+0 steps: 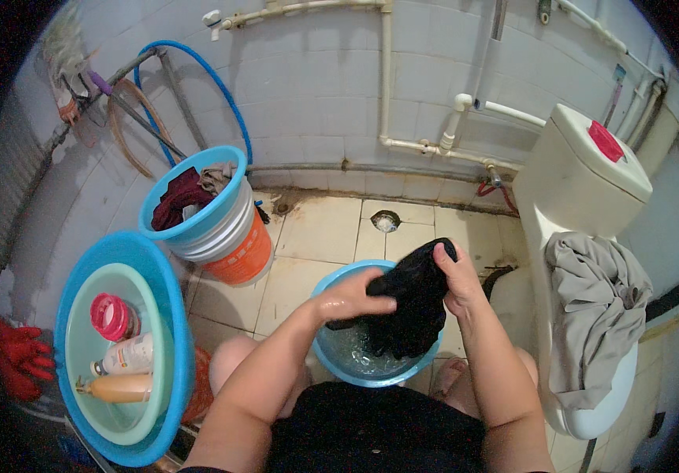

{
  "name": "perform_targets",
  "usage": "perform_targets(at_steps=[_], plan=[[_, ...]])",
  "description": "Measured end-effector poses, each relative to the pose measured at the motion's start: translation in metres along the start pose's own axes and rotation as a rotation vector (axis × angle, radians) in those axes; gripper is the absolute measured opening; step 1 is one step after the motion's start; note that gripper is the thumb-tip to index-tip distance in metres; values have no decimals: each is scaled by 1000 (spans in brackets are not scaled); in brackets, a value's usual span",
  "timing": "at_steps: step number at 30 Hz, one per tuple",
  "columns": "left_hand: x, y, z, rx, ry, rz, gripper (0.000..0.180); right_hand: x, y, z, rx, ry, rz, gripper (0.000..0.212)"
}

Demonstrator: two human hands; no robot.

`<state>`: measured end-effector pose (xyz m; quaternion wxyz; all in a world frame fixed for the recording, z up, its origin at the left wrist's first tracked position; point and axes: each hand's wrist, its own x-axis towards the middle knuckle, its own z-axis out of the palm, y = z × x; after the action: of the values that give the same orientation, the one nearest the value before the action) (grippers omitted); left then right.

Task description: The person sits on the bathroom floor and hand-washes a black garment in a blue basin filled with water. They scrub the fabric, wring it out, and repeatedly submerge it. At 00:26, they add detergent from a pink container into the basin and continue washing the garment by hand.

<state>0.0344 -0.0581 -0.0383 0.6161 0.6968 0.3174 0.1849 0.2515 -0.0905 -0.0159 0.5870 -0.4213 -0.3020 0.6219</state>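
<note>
A black wet-looking cloth garment (412,303) hangs bunched between my two hands, over a light blue basin (325,340) with water in it. My left hand (353,299) grips the garment's left side, its thumb lying across the fabric and its skin wet. Higher up, my right hand (459,276) pinches the upper right edge, thumb on top. The garment's lower part reaches down to the rippled water. What kind of garment it is cannot be made out.
At left, nested basins (122,256) hold bottles and a pink-lidded jar. Behind them, a blue basin of clothes (233,169) tops an orange-and-white bucket (246,251). A grey garment (595,311) drapes over the toilet (591,169) at right. A floor drain (385,221) lies beyond my basin.
</note>
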Motion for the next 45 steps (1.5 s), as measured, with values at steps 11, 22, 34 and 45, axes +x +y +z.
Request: perform_targets(at_steps=[11, 22, 34, 45], plan=[[12, -8, 7, -1060, 160, -34, 46, -5, -19, 4, -180, 230, -360, 15], [42, -36, 59, -1338, 417, 143, 31, -8, 52, 63, -1159, 172, -767, 25], [29, 1, 34, -1324, 499, -108, 31, 0, 46, 50, -849, 325, -392, 26], [5, 39, -30, -1444, 652, 159, 29, -17, 44, 22, -185, 41, 254, 33]])
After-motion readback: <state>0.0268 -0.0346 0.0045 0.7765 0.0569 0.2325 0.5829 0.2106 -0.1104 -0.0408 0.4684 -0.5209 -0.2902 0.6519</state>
